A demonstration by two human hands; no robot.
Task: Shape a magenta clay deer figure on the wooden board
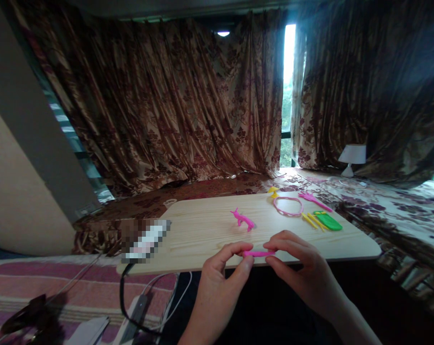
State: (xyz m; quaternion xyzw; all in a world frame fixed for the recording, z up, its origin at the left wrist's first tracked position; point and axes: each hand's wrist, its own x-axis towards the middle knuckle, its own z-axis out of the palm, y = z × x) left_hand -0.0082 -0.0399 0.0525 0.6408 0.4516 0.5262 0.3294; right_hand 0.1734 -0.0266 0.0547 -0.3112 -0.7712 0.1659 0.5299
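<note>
Pink strip [259, 254] points sideways (nearly level).

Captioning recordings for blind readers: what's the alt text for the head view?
Left hand and right hand hold a pink strip at a table. Beyond it is a pink animal figure; to the right lie a pink loop, yellow sticks and a green piece.

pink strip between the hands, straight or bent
Straight: the pink strip runs in one nearly level line from left hand to right hand.
</note>
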